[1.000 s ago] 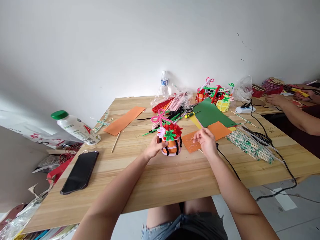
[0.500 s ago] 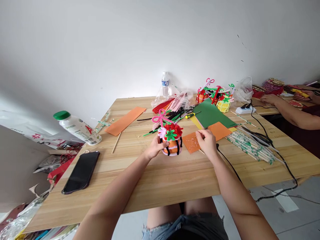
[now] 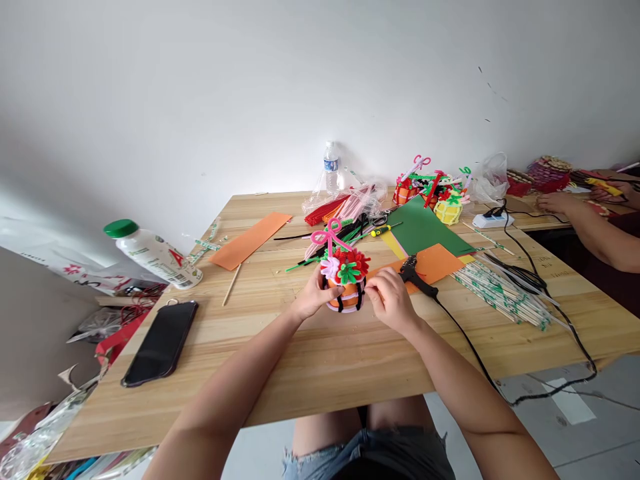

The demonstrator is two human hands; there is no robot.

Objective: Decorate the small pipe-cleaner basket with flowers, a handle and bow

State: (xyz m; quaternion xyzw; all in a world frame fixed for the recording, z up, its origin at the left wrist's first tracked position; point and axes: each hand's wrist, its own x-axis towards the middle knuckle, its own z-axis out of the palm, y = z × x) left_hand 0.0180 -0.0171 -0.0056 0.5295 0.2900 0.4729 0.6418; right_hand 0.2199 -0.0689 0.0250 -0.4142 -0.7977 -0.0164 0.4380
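My left hand [image 3: 313, 296] is closed around the left side of a small orange flower basket [image 3: 353, 297] made of pipe cleaners. Black and pale strips cross its body; red, green and pink fuzzy flowers fill the top, and a pink looped bow rises above. Close by its right side, my right hand [image 3: 393, 301] is pinched, fingertips at the basket's edge; whatever they hold is too small to make out. Just beyond that hand a black glue gun [image 3: 419, 279] lies on an orange sheet [image 3: 442, 264], its cord trailing toward the table's front edge.
A phone [image 3: 161, 343] and a white bottle [image 3: 155, 255] are at left. Behind lie pipe cleaners [image 3: 327, 211], a yellow screwdriver [image 3: 381, 231], a green sheet [image 3: 425, 227] and finished baskets [image 3: 449, 212]. Wrapped sticks [image 3: 500, 293] and a power strip [image 3: 493, 219] are right, near a co-worker's arm [image 3: 597, 230].
My right hand has moved left, from the orange sheet to the basket's side, uncovering the glue gun. The basket in my left hand has shifted slightly right.
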